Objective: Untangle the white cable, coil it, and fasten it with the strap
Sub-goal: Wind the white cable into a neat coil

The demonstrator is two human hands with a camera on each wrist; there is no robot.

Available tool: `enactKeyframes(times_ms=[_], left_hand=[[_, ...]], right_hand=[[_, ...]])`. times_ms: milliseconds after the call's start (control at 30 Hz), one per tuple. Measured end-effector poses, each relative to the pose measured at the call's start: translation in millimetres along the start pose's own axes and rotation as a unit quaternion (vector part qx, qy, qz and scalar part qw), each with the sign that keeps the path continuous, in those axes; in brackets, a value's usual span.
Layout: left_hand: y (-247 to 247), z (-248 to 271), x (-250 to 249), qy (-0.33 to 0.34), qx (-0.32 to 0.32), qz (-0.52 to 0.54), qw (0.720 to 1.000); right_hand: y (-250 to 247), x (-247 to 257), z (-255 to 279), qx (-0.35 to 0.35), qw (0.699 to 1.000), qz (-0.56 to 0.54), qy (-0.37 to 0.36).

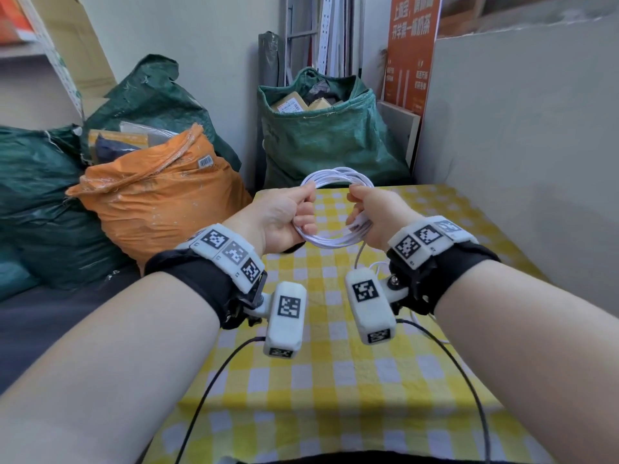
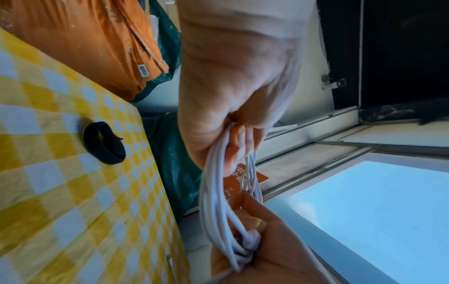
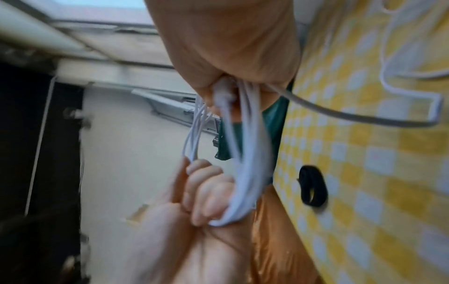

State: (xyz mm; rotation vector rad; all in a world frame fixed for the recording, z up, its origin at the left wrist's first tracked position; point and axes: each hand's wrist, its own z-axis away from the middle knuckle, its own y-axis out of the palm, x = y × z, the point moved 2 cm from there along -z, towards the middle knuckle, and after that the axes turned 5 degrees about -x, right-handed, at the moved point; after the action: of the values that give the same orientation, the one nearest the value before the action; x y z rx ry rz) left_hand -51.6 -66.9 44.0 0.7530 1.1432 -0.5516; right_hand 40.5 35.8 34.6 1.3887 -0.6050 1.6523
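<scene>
The white cable (image 1: 338, 175) is wound into a loop of several turns and held up above the yellow checked table (image 1: 335, 380). My left hand (image 1: 284, 216) grips the loop's left side, fingers curled round the strands (image 2: 218, 173). My right hand (image 1: 371, 212) grips its right side, with a white plug end (image 3: 222, 92) showing in the fist. A loose tail of cable (image 3: 364, 117) runs from my right hand down onto the table. The black strap (image 2: 103, 143), rolled into a ring, lies on the table (image 3: 313, 186) below my hands, apart from them.
An orange sack (image 1: 160, 195) and green sacks (image 1: 328, 128) stand beyond the table's far and left edges. A grey panel (image 1: 519, 145) rises along the table's right side. Black wires (image 1: 214, 380) trail from the wrist cameras over the near part of the table.
</scene>
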Motion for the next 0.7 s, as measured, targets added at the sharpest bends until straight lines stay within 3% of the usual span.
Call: enactKeyframes(times_ms=[167,300,433,533,700], left_hand=[[0,-1,-1,-0.025,0.014,-0.068,0.997],[-6,1,-1,-0.021,0.076,-0.112,0.991],[-19,5,0,-0.041,0.116,-0.188,0.974],[-23,11,-5,-0.033,0.107,-0.249,0.962],[-5,11,-13,-0.012,0.117,-0.291,0.950]], right_hand=[[-1,2,3,0.051,0.992,-0.100,0.049],[-4,7,3,0.074,0.996,-0.051,0.013],[-7,11,4,0.051,0.993,0.091,-0.046],[-9,16,7,0.044,0.962,0.245,-0.112],[3,16,19,0.082,0.880,0.435,-0.170]])
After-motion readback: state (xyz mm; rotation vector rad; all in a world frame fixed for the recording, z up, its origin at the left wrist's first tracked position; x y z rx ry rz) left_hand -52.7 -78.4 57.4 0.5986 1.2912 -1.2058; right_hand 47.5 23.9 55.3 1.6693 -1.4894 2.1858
